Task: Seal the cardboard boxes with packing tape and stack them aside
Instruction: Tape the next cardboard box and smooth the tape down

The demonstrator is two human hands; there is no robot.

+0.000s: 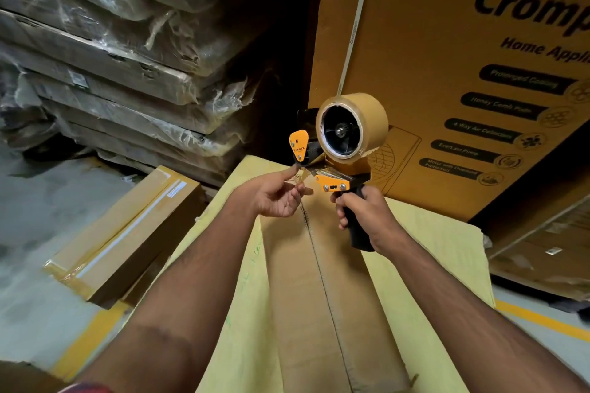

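Observation:
A long cardboard box [306, 281] lies lengthwise in front of me, its two top flaps meeting along a centre seam, on yellow woven sheeting [424, 249]. Above its far end my right hand [364, 217] grips the black handle of an orange tape dispenser [335, 180] carrying a brown tape roll [351, 128]. My left hand [277, 193] is at the dispenser's front, thumb and fingertips pinching the loose clear tape end by the roller.
A sealed flat box [127, 233] lies on the floor to the left. Plastic-wrapped flat cartons [111, 73] are stacked at the back left. A tall printed orange carton [463, 73] stands behind the box on the right. Yellow floor lines [542, 319] run on both sides.

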